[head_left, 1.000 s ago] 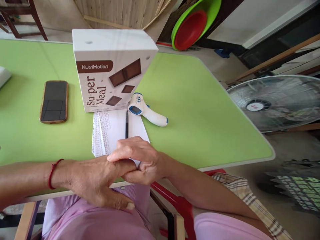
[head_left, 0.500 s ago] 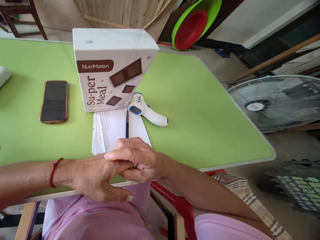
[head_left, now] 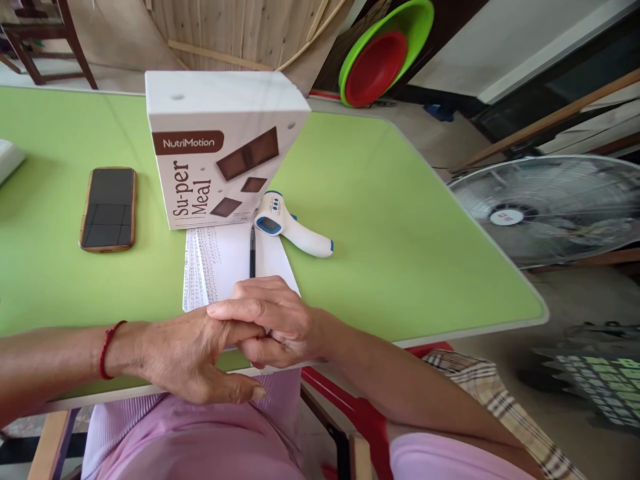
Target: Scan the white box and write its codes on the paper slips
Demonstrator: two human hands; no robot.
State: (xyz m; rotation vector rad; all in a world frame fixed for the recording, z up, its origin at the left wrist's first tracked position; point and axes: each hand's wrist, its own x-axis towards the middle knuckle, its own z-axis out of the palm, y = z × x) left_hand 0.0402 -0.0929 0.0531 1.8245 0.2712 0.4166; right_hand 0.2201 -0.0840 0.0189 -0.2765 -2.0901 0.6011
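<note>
The right hand (head_left: 280, 323) is closed around the fingers of the left hand (head_left: 185, 353), at the near edge of the green table (head_left: 400, 220). The left hand is back up, with its thumb pointing right and a red bracelet (head_left: 106, 350) at the wrist; its other fingers are mostly covered, so I cannot tell how far they bend.

Just beyond the hands lie printed papers (head_left: 230, 263), their near end hidden by the hands. A black pen (head_left: 253, 252) lies on them, its near end out of sight behind the right hand. At their far end a white box (head_left: 220, 160) stands upright, marked "NutriMotion" and "Su-per Meal". A white and blue thermometer (head_left: 290, 227) lies at its lower right corner, handle pointing right. A phone (head_left: 109, 209) lies left of the box, well apart from it.

Beyond the table's right edge is a fan (head_left: 555, 210); farther back are 2 basins, 1 green (head_left: 420, 33) and 1 red (head_left: 377, 67).
</note>
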